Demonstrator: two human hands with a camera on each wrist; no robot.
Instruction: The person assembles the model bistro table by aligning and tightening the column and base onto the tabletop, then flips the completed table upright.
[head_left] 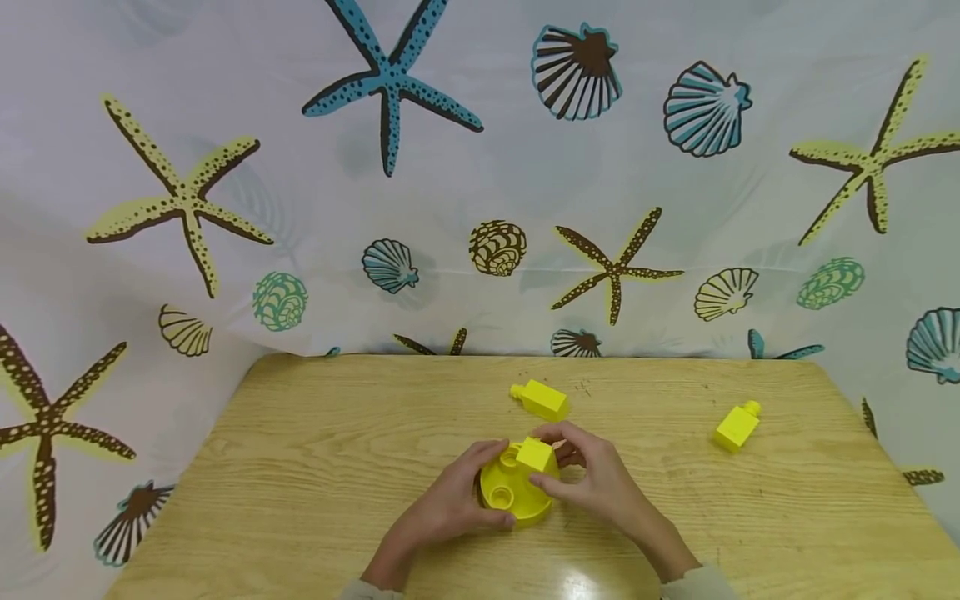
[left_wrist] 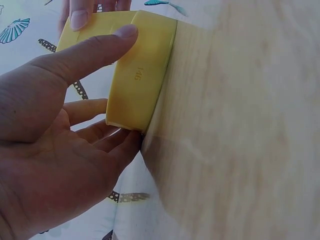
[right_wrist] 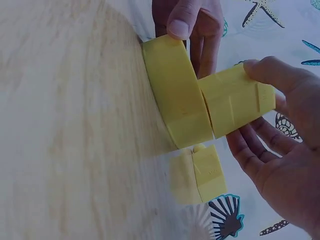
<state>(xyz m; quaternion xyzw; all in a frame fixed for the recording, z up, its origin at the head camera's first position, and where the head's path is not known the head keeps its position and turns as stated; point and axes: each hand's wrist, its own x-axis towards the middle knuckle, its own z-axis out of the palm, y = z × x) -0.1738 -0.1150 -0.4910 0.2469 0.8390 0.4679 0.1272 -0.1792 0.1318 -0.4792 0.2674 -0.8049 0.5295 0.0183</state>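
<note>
A round yellow base lies on the table, its top carrying raised ring-shaped sockets. Around its left side my left hand grips the rim, thumb near the front and fingers at the back. In the left wrist view the side wall bears a moulded number. My right hand pinches a yellow block upright over the back right of the base. The right wrist view shows this block with its lower end right at the base's top, its underside hidden.
Behind the base lies another yellow block with a round peg, pointing left. A similar yellow block lies farther right, peg towards the back. A cloth printed with starfish and shells hangs behind the wooden table.
</note>
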